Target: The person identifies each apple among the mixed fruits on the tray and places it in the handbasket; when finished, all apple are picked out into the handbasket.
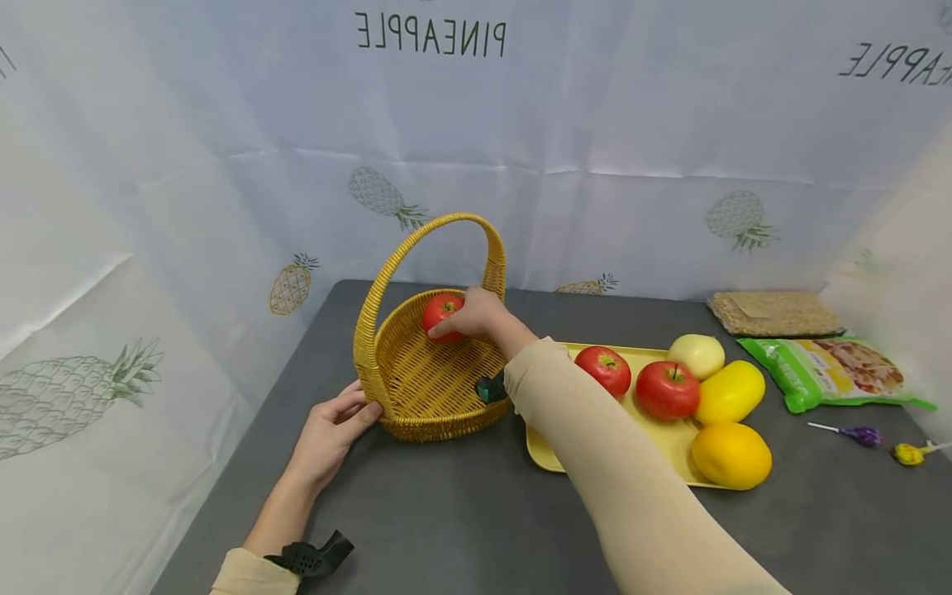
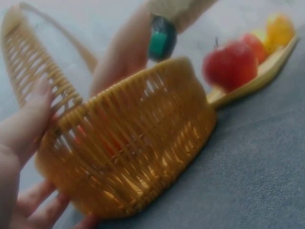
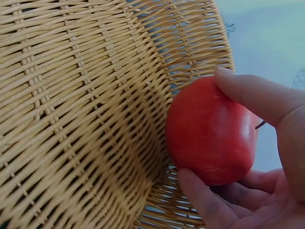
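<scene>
A yellow wicker basket (image 1: 427, 384) with a tall arched handle stands on the dark grey table. At its left side my left hand (image 1: 330, 430) grips the wall by the handle's foot, thumb on the weave and fingers around the outside, as the left wrist view (image 2: 24, 124) also shows. Inside the basket, near the back wall, my right hand (image 1: 482, 316) holds a red apple (image 1: 440, 309). In the right wrist view the thumb lies on one side of the apple (image 3: 207, 133) and the fingers on the other, close against the woven wall.
Right of the basket lies a yellow tray (image 1: 546, 454) with two red apples (image 1: 667, 390), a pale onion-like piece (image 1: 697, 355), a yellow mango-like fruit (image 1: 731, 392) and an orange (image 1: 732, 456). Farther right are two food packets (image 1: 825, 372) and two lollipops (image 1: 863, 435). A pineapple-print curtain (image 1: 461, 107) hangs behind.
</scene>
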A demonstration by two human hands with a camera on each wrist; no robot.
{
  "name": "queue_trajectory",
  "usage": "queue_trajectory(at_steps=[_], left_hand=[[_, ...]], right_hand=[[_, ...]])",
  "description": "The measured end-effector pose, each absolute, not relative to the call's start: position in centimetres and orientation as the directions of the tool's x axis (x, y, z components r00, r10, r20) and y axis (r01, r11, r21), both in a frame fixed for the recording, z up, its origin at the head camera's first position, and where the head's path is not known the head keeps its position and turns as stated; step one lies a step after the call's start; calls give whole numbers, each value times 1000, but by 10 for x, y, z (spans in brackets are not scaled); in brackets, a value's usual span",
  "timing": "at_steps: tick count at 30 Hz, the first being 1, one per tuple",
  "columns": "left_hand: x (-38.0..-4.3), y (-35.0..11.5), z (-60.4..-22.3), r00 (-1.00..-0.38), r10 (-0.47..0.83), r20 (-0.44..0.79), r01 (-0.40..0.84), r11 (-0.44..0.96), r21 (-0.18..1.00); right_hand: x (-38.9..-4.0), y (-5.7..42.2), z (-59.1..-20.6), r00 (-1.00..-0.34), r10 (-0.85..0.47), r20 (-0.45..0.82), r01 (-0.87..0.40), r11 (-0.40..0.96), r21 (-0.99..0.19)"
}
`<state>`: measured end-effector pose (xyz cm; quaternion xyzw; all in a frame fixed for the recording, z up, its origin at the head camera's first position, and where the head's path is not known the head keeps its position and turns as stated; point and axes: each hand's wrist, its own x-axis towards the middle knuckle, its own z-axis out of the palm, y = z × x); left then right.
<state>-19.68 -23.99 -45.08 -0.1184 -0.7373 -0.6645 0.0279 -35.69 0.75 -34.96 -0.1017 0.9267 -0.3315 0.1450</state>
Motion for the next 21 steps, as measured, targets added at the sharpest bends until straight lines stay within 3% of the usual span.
queue_trajectory(at_steps=[9,21], left_hand=[[-198,-237,-450,-973,124,195,207,96,974],[-197,-237,-449,-978,111,179,190,88,978]], right_hand=[[-358,2,-362,-939,-279,-200,-118,811,-573],[-358,2,-366,-937,-296,-183,-130,787,-603]])
